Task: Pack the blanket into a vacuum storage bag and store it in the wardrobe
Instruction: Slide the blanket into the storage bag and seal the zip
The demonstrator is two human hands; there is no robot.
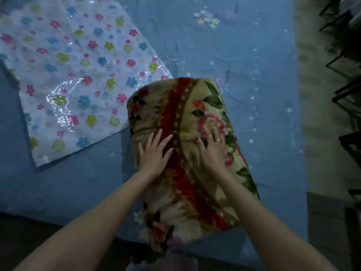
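The blanket [187, 159] lies folded on the bed [254, 75], left hand [154, 153] and right hand [213, 149] pressing it flat, fingers spread — bagging not begun; the vacuum bag [64, 71] lies flat just beside it.

Folded floral blanket [187, 153] lies flat; flower-printed vacuum bag [74, 75] spread flat beside, corner touching.
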